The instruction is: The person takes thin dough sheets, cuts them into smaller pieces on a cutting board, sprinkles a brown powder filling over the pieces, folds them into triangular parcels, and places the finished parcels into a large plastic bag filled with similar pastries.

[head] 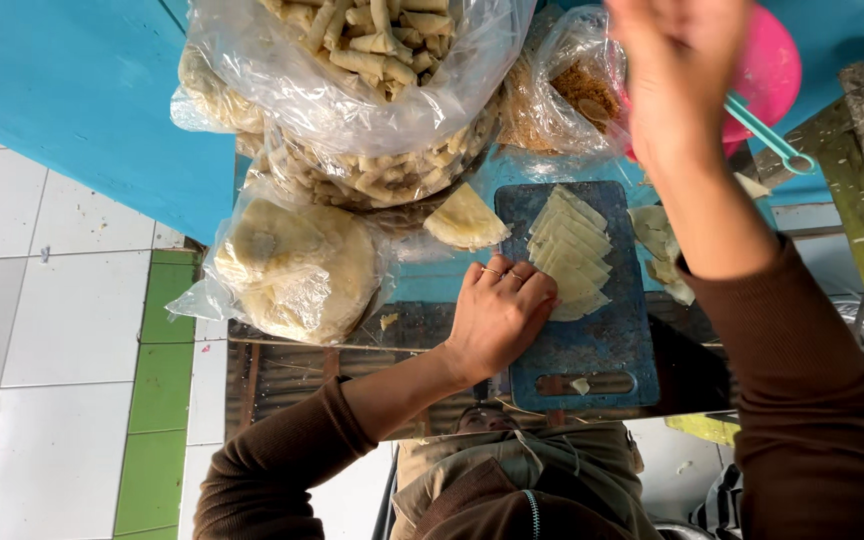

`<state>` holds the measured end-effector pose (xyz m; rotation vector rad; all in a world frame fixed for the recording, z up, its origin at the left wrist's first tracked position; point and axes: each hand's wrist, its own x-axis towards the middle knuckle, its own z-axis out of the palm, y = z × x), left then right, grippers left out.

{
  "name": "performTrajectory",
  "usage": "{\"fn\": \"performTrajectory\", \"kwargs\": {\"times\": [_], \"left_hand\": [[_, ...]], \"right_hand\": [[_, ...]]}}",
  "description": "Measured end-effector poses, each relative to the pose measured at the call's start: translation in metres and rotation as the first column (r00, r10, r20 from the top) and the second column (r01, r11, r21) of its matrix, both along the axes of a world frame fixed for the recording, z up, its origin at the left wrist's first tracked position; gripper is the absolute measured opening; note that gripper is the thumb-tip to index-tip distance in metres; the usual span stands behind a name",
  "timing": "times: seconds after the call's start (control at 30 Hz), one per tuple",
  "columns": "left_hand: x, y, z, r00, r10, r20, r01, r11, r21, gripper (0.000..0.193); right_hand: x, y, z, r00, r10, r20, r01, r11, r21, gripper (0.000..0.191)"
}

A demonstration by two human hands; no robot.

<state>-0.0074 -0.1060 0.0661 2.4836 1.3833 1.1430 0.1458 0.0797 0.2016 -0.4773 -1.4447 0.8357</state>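
Observation:
My left hand (497, 318) lies with curled fingers at the left edge of a blue cutting board (592, 345). Its fingertips are on a fanned stack of pale pastry strips (570, 250). A folded triangular piece of pastry (464, 218) sits just left of the board. My right hand (677, 70) is raised and blurred above the board's far right corner. It is in front of a pink bowl (772, 70) with a teal spoon handle (767, 135). Whether it holds anything is unclear.
Clear plastic bags of rolled pastries (372, 50) and round flat wrappers (292, 270) are piled on the left and far side. A bag of brown crumbs (572, 95) stands next to the pink bowl. More pastry scraps (662, 250) lie right of the board. White and green floor tiles (62, 330) lie to the left.

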Motion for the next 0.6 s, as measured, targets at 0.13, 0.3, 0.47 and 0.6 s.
{"fn": "performTrajectory", "kwargs": {"times": [0.13, 0.3, 0.47, 0.6], "left_hand": [[-0.001, -0.002, 0.001, 0.999, -0.037, 0.004, 0.037, 0.999, -0.001, 0.016], [0.002, -0.002, 0.003, 1.0, -0.026, -0.014, 0.026, 0.998, -0.061, 0.023], [0.002, 0.002, 0.003, 1.0, -0.004, 0.023, 0.007, 0.992, -0.126, 0.027], [-0.001, -0.002, 0.002, 0.997, -0.05, 0.053, 0.057, 0.989, -0.133, 0.024]], "right_hand": [[-0.004, 0.005, -0.003, 0.972, 0.207, 0.114, -0.196, 0.976, -0.097, 0.017], [0.056, -0.002, -0.039, 0.561, -0.518, 0.645, 0.246, 0.849, 0.468, 0.015], [0.098, -0.003, -0.104, 0.02, -0.662, 0.749, 0.242, 0.73, 0.639, 0.01], [0.109, 0.001, -0.128, -0.01, -0.577, 0.817, 0.281, 0.782, 0.556, 0.012]]}}
